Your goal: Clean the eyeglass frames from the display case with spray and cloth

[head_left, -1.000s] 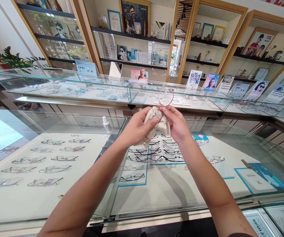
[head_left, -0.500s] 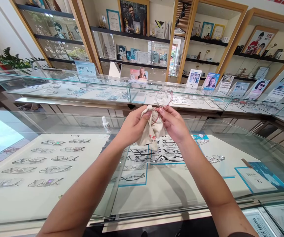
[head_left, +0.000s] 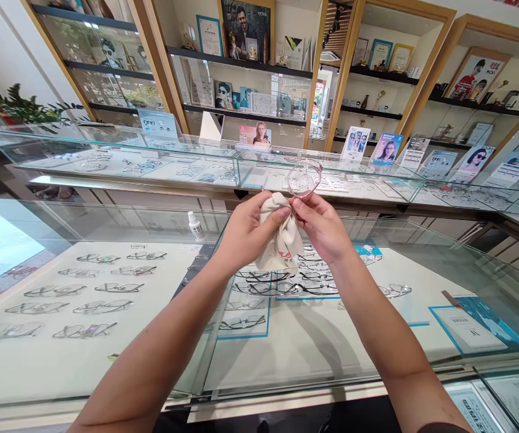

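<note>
Above the glass counter, my left hand (head_left: 248, 231) is closed on a cream cloth (head_left: 281, 240) with red lettering. The cloth is bunched over the lower part of a pair of eyeglasses (head_left: 305, 193) with a thin pinkish-red frame. My right hand (head_left: 325, 228) pinches the glasses near their middle, its thumb and fingertips touching the cloth's edge. One rim stands up above the fingers; the other is hidden by the cloth. To the left of my hands, a small white spray bottle (head_left: 195, 227) stands upright on the counter.
Beneath my hands a glass display case (head_left: 241, 394) holds rows of eyeglasses (head_left: 243, 323). A blue-and-white card (head_left: 471, 328) lies at its right. A second glass counter (head_left: 187, 147) runs across behind, with several upright advertising cards (head_left: 385, 147). Wooden shelves (head_left: 241, 63) line the wall.
The cloth has been gathered further over the lower rim, which showed beside it before. The upper rim has tilted and shifted slightly right. Both hands stay close together.
</note>
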Demonstrator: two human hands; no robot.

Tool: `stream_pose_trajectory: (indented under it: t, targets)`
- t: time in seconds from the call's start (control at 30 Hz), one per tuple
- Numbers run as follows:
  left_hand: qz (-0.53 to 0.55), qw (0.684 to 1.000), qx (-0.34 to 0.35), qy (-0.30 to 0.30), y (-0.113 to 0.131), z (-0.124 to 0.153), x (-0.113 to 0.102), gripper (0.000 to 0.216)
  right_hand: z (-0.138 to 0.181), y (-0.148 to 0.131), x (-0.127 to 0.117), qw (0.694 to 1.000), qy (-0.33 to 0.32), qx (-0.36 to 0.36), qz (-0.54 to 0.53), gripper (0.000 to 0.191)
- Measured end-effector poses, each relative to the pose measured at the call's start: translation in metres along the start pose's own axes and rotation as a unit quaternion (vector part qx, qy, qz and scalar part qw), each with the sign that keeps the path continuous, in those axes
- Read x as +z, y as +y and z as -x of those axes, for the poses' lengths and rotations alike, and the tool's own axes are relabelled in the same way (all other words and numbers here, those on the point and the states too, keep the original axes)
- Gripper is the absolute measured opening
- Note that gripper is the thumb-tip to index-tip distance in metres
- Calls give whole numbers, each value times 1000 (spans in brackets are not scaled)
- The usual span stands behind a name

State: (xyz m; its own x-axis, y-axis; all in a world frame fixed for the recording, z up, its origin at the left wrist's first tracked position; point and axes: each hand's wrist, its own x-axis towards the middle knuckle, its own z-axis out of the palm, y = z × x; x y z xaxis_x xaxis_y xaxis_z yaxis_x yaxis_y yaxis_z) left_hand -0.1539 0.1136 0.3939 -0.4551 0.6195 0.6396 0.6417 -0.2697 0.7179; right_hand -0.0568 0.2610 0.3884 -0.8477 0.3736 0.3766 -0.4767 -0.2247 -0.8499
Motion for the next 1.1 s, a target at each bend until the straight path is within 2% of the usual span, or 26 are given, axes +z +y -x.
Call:
stream_pose_trajectory:
  t: [0.1,0.33,0.43,0.53,0.73,0.8,0.87,0.93,1.1]
  targets:
    - [22,1000,0,-21,-3,-1,-3,36,-1,0,0,1000,-3,0,10,33]
    - [12,984,-17,-175,1,-5,-35,35,-2,0,-1,999,0,26,26,36]
    - [-2,980,-16,-198,3,-6,-40,31,-2,0,-1,999,4,29,20,37]
    - [20,986,-16,-163,-1,-6,-32,34,-2,1,-1,1000,3,19,25,35]
    - [5,999,35,2,-11,-4,-2,35,-1,2,1,999,-3,-15,31,36]
    - [-15,998,49,32,-12,-3,2,38,0,0,2,999,-7,-14,35,37]
    - [-19,998,49,33,-12,-2,2,45,0,-2,2,999,-9,-14,43,38]
    - [-3,999,39,3,-10,-3,-4,50,0,-3,2,998,-5,-18,52,38]
    - [49,986,-5,-157,-3,-5,-27,37,-2,-5,-2,999,9,-14,48,34]
